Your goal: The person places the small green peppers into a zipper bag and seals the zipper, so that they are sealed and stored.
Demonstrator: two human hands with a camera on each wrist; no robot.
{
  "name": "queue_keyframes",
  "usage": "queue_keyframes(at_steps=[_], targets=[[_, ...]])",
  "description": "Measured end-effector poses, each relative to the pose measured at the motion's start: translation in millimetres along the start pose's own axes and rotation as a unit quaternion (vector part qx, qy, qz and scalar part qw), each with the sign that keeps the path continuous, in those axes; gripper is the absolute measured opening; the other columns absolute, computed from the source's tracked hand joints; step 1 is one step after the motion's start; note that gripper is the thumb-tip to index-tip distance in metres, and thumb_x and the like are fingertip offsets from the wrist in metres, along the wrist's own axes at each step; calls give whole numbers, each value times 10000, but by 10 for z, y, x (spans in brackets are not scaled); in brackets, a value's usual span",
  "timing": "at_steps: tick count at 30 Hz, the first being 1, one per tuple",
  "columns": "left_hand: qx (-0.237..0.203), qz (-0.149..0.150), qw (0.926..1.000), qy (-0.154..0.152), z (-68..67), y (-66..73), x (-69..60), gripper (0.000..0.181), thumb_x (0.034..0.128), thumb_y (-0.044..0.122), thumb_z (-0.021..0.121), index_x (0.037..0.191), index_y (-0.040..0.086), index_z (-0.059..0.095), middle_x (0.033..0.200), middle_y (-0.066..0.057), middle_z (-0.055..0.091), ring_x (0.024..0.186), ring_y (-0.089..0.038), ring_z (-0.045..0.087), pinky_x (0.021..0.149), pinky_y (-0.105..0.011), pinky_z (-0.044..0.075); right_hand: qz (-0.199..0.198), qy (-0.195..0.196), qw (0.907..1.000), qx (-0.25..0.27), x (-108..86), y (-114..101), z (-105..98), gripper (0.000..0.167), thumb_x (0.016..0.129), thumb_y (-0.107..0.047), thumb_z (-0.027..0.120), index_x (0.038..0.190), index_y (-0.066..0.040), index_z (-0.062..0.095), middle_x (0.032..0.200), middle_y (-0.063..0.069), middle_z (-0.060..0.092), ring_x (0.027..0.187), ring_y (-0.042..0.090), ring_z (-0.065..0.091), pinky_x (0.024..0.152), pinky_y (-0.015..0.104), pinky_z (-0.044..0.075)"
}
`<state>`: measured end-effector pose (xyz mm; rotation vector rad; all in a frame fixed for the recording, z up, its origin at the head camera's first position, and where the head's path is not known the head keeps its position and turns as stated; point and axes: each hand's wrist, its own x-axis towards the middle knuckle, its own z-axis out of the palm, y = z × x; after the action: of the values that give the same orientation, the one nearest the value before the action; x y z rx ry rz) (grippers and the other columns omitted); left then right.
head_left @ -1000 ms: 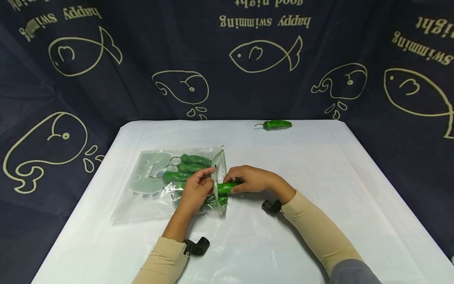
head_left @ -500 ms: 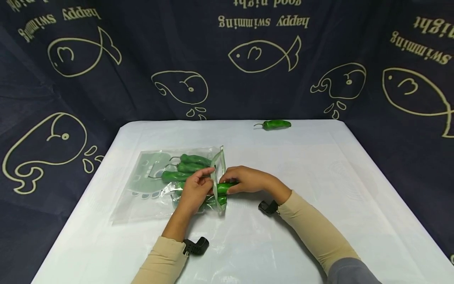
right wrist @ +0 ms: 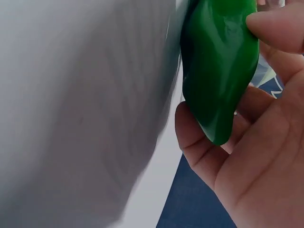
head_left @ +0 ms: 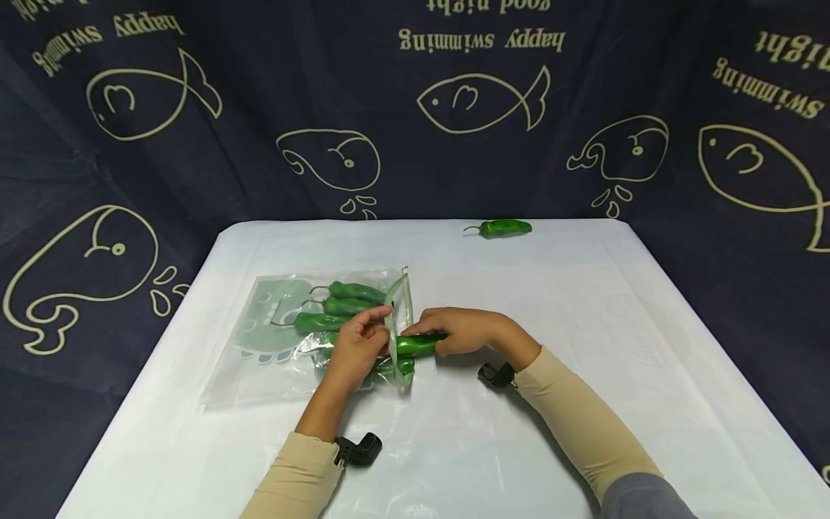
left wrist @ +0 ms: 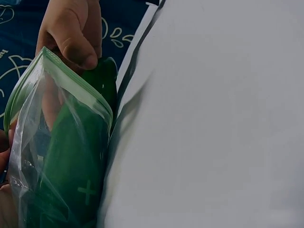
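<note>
A clear zip bag (head_left: 223,386) with a green rim lies on its side, its mouth gaping toward the right. Several green peppers (head_left: 320,322) show through its film, stems pointing left. My left hand (head_left: 355,353) pinches the upper edge of the mouth; in the left wrist view only bits of its fingers (left wrist: 4,156) show. At the opening, my right hand (head_left: 463,330) holds a green pepper (head_left: 415,345), its far end inside the mouth. The right wrist view has the thumb on one side of this pepper (right wrist: 221,66) and fingers behind it.
One more green pepper (head_left: 506,228) lies near the back edge of the white-covered table (head_left: 551,281). Behind the table hangs a dark blue cloth (head_left: 402,173) printed with fish and whales.
My right hand moved slightly left toward the bag, then back right; more of the held pepper shows beside its fingers now. The left hand and bag stay put.
</note>
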<state>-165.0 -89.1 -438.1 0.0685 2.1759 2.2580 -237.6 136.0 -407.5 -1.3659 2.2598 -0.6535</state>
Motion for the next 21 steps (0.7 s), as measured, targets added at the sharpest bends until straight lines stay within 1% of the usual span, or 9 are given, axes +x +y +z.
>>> queue_keyframes(at_steps=[5,7,9,12,15,21], targets=[[-78,2,10000,5,2,-8,4,411,883,-99,542,1291,-70,587,879,-119,618,749,-107,583,631,-230,543,-103,35,9996,275,19,12,25,617,822,19,628,1408,-167,580,1179,-33,608,1020,146,548,892,331,467],[-81,19,10000,13,2,-10,4,411,880,-102,542,1286,-71,590,875,-115,620,747,-102,580,630,-228,543,-89,59,9991,421,29,13,36,591,820,22,633,1382,-156,596,1182,-37,618,1030,140,565,899,342,484],[-78,25,10000,33,3,-11,6,410,878,-102,544,1284,-71,592,870,-115,624,741,-99,582,629,-228,543,-13,115,9988,469,38,11,38,538,821,15,635,1329,-163,622,1144,-56,627,993,129,578,868,333,497],[-61,0,10000,64,0,-11,5,411,880,-97,548,1286,-64,596,873,-122,630,742,-95,586,628,-230,545,88,190,9985,515,46,4,33,434,830,1,643,1227,-174,640,1064,-66,635,892,134,576,788,320,498],[-44,-15,10000,73,2,-5,1,411,881,-92,549,1288,-60,597,891,-143,640,749,-94,595,632,-232,549,128,233,9985,487,49,-4,30,373,837,-9,646,1172,-172,645,1032,-69,634,854,138,563,773,316,486],[-11,4,10000,34,1,-2,-1,406,888,-84,545,1291,-55,596,916,-175,640,755,-99,597,637,-230,549,23,290,9987,427,42,-28,25,377,870,-9,627,1222,-141,652,1123,-45,622,945,128,581,852,347,502]])
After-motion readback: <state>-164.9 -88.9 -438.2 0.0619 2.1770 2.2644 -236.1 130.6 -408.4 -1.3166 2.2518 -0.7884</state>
